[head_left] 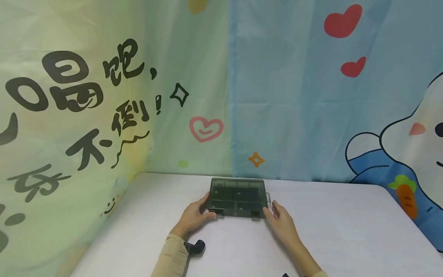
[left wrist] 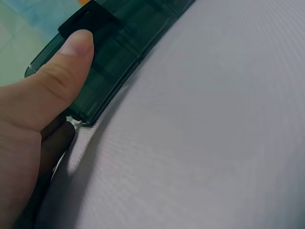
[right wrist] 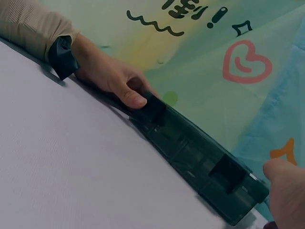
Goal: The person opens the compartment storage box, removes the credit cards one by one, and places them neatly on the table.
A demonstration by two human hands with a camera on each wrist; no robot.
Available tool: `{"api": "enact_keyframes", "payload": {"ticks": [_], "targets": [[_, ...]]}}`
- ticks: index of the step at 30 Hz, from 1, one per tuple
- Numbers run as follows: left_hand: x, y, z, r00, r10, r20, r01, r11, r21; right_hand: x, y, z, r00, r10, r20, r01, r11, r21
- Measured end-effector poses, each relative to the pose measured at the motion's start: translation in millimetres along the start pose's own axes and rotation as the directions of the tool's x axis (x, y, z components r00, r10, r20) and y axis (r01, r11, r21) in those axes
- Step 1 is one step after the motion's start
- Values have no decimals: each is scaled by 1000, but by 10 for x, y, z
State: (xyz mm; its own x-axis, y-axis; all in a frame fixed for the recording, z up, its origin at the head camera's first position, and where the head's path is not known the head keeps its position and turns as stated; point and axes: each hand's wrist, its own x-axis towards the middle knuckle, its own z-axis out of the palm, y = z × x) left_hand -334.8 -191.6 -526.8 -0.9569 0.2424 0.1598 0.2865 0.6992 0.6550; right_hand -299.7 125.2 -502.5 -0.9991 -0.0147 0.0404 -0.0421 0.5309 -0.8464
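Note:
A dark green see-through plastic compartment box [head_left: 238, 194] lies on the white table, its lid down and two black latches along its front. My left hand [head_left: 194, 215] grips the box's left front corner. In the left wrist view, the left thumb [left wrist: 71, 64] presses by a front latch [left wrist: 88, 21], while the other fingers go behind the box's side, partly hidden. At the right front corner is my right hand [head_left: 282, 223], thumb beside the box and fingers loosely bent. In the right wrist view, only part of that hand [right wrist: 288, 191] shows, close to the box's end.
The white table [head_left: 346, 231] reaches back to a printed cloth backdrop [head_left: 277, 96] with hearts, writing and a cartoon figure. A pale hanging tab [head_left: 268, 197] sticks out from the box's right side. A black wrist camera [head_left: 196, 247] sits on the left wrist.

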Motion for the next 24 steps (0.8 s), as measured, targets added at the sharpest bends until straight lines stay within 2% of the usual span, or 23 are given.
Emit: {"api": "enact_keyframes", "payload": {"ticks": [6,9,13,17,21,24], "targets": [[2,-11,6,1000,-2,-8,1,999,-41,1,42,53,1000,-9,5,9,999,49],[5,-16,7,1000,9,-15,-10,999,-31,5,48,79,1000,-9,-8,10,998,70],[-61,-41,5,1000,-11,-27,10,1000,-20,-11,51,142,1000,-3,-3,4,996,84],[-85,-30,3,999,-39,-26,38,999,-25,-10,68,156,1000,0,4,0,998,66],[-24,-16,28,999,-33,-7,33,999,-1,20,103,119,1000,12,-12,-12,999,30],[23,-18,52,999,-34,-16,34,999,-2,54,114,95,1000,12,-6,-12,1000,8]]}}
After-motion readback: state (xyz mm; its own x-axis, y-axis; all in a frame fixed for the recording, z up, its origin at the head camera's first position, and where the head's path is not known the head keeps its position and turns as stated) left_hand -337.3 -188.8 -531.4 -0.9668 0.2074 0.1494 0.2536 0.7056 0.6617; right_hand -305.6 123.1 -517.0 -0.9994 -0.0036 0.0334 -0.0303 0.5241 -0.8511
